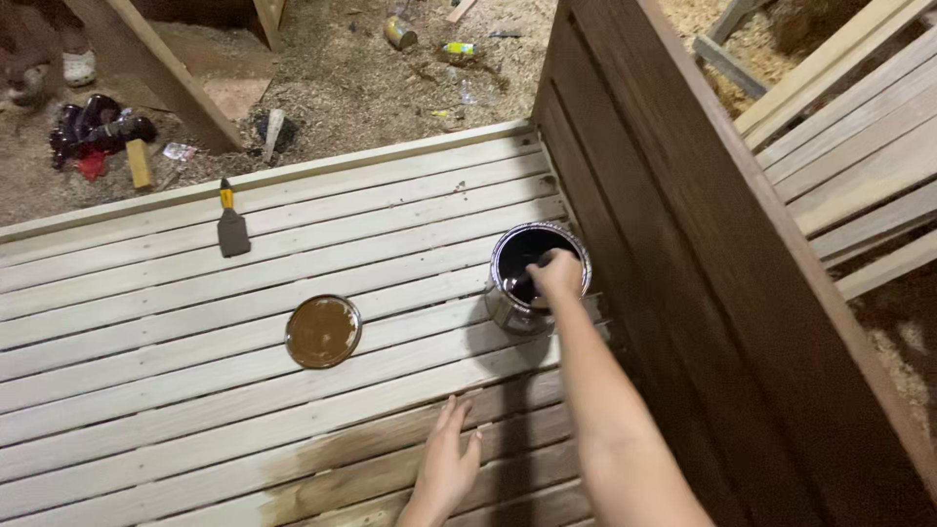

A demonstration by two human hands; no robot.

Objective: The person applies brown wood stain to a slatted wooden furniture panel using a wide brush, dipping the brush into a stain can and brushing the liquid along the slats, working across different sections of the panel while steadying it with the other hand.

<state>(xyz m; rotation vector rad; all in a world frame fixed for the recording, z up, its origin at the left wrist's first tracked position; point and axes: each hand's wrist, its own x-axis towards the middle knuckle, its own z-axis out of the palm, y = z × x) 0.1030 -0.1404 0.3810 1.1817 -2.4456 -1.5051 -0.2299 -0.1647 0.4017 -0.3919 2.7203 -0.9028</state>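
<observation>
Dark stain fills the open can (535, 278) standing at the slatted platform's (146, 390) right edge beside the stained wall panel (683, 244). The right hand (556, 273), fingers pinched on something I cannot make out, dips inside; a knock could tip it. The left hand (447, 466) rests fingers spread on the boards, near the lid (323, 332).

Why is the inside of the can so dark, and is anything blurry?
Head view: the open can holds dark liquid and little light reaches inside; the right hand over its rim is slightly soft; a shadow falls on the slats beside the can; the lid looks sharp, without glare.
</observation>
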